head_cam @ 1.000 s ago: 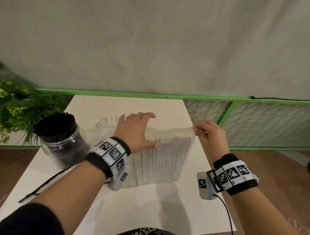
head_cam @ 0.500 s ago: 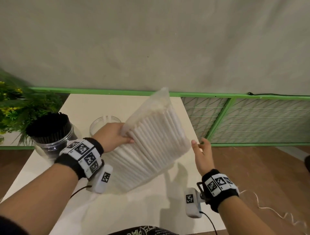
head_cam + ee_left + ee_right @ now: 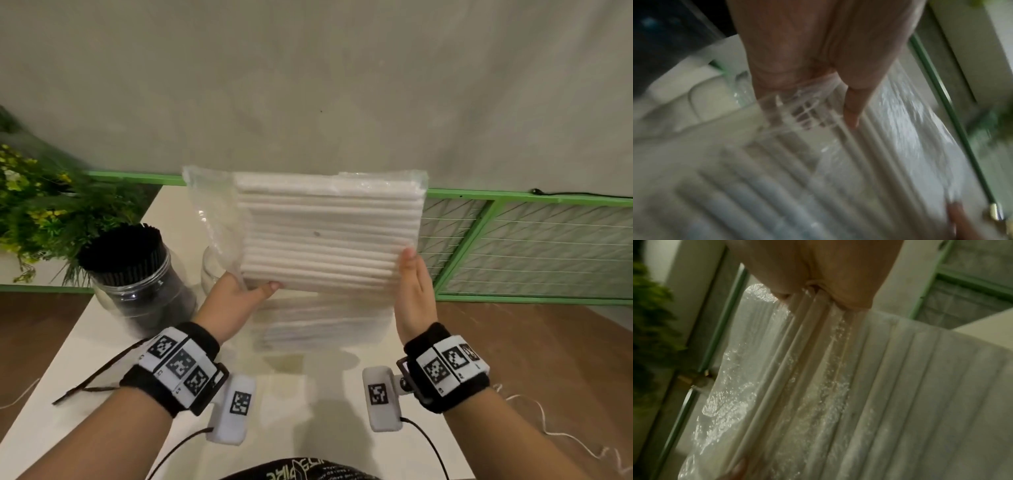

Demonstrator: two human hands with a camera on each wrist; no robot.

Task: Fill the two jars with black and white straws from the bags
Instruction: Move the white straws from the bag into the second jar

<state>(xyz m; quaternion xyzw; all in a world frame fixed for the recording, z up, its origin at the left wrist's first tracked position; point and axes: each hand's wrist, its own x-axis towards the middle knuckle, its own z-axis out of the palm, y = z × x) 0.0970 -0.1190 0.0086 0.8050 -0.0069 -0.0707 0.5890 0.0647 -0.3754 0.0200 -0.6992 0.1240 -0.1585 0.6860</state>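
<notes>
A clear bag of white straws (image 3: 329, 233) is held up above the table with its straws lying level. My left hand (image 3: 251, 291) grips its lower left corner, thumb on the front. My right hand (image 3: 411, 274) holds the right end, thumb in front and fingers behind. The loose open plastic end (image 3: 212, 212) hangs at the left. In the blurred left wrist view the thumb (image 3: 853, 110) presses the bag (image 3: 900, 138). The right wrist view shows the bag (image 3: 838, 369) running out of the palm. A jar packed with black straws (image 3: 137, 270) stands at the left. An empty clear jar (image 3: 210, 270) is partly hidden behind the bag.
The white table (image 3: 102, 370) carries thin dark strands (image 3: 92, 380) near its left edge. A leafy plant (image 3: 37, 212) stands at the far left. A green rail with wire panels (image 3: 513, 233) runs behind and to the right. Wooden floor lies on both sides.
The bag rose from the table and turned until its straws lie level. My left hand shifted to its lower left corner, and my right hand took hold of the right end.
</notes>
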